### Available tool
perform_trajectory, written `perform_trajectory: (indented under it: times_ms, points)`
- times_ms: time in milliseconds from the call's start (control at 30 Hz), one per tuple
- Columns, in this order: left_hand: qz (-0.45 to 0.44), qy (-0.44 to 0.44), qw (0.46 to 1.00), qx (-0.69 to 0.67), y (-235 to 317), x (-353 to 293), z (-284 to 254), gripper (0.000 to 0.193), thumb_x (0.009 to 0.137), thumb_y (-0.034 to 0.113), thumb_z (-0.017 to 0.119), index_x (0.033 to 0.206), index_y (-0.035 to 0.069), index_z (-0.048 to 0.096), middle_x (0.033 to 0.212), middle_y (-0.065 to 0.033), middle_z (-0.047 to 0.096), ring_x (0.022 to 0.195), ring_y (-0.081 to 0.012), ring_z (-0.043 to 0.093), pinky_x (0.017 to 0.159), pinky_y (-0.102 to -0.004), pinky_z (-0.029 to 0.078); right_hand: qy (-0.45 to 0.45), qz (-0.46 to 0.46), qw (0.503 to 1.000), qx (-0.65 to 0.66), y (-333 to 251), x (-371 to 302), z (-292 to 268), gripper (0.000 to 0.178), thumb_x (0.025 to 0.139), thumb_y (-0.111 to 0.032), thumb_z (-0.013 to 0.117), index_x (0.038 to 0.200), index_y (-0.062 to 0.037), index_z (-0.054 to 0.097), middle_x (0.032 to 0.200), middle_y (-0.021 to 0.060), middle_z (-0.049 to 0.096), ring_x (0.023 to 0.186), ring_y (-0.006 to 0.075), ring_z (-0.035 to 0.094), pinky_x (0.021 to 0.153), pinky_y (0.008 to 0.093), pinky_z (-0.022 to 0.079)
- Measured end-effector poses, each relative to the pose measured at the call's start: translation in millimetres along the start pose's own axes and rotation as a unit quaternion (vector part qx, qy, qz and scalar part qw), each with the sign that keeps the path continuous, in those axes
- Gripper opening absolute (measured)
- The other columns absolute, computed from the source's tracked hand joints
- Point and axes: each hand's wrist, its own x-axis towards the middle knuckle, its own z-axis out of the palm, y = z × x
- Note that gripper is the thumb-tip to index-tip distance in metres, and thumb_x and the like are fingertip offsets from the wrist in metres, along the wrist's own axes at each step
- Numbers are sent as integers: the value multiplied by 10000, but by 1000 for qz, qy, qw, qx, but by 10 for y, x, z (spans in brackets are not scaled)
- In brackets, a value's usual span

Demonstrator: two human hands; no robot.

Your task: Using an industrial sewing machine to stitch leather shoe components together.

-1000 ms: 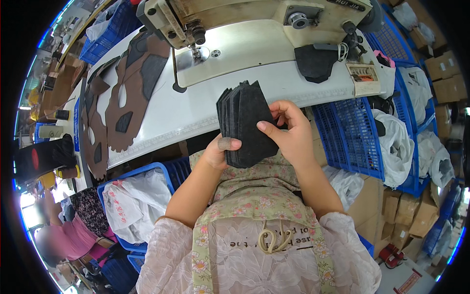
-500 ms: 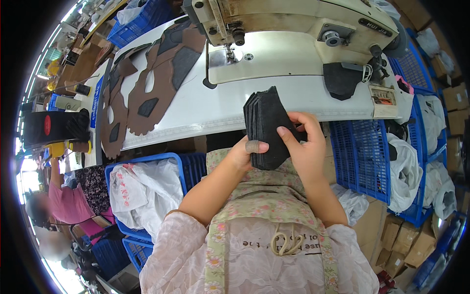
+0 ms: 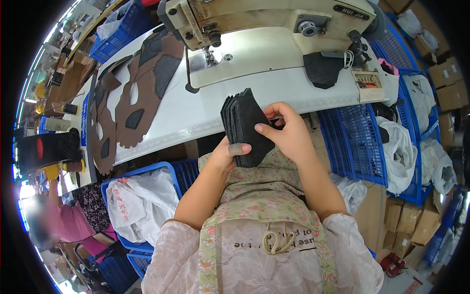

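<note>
Black stacked pieces [image 3: 250,123], left fingers [image 3: 245,148] clasping lower left, right fingers [image 3: 267,131] pinching right edge

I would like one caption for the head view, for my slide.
Left hand and right hand hold a stack of black pieces before a sewing machine; brown pieces lie on the white table.

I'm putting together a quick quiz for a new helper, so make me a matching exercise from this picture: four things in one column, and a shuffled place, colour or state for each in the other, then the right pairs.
Things:
1. stack of black pieces
2. sewing machine
3. brown pieces
4. apron

Descriptions:
A. lying on the table, left of the machine
B. pale green with flowers
C. cream-coloured body
D. held in the left hand and right hand

Right pairs: 1-D, 2-C, 3-A, 4-B
</note>
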Motion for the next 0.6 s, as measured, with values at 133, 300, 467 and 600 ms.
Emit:
perform_trajectory:
  times_ms: [133,300,467,600]
  points:
    - [13,4,1000,-2,23,-37,-26,841,644,222,839,1368,-12,480,1281,-136,588,1181,-266,582,1025,-388,466,-6,-21,1000,3,-28,12,42,345,750,-164,810,1004,-29,619,949,77,670,912,211,632,825,347,487]
    - [8,21,1000,13,20,-61,-71,833,631,220,840,1353,-8,493,1263,-133,596,1161,-263,590,1011,-384,475,2,-33,999,-8,-37,-5,85,339,751,-165,808,994,-25,619,935,90,670,899,223,638,819,351,494]
    - [3,26,1000,15,9,-76,-92,824,627,214,835,1346,-6,499,1251,-127,602,1151,-260,596,1005,-381,481,3,-24,999,-26,-34,-29,99,340,768,-194,805,998,-60,593,953,28,651,918,157,618,805,305,458]
    - [7,31,999,10,2,-87,-95,829,616,218,830,1343,-7,502,1246,-128,605,1143,-262,602,1002,-379,487,14,-34,999,-31,-38,-56,126,323,762,-169,802,946,-46,568,909,60,644,868,196,620,782,326,475]
